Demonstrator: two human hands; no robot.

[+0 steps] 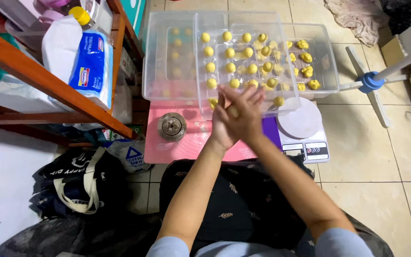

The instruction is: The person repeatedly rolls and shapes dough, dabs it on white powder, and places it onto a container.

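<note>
Head view, looking down at someone seated on the floor: the left hand (222,124) and right hand (244,114) are pressed flat together, palm to palm, with a small yellow dough piece (233,111) just showing between them, the flat pressure suiting the rolling of a ball. Directly beyond the hands lies a clear plastic lid (243,62) set with rows of finished yellow dough balls (229,53), close enough that each piece can be put down without stretching. Behind and to the right of it a clear container (327,57) holds rougher yellow lumps (305,57). Under the hands lies a pink mat (186,143), which keeps the work off the tiles. To the left of the hands stands a round metal press (171,125); to the right, a white kitchen scale (305,133), near for weighing.
</note>
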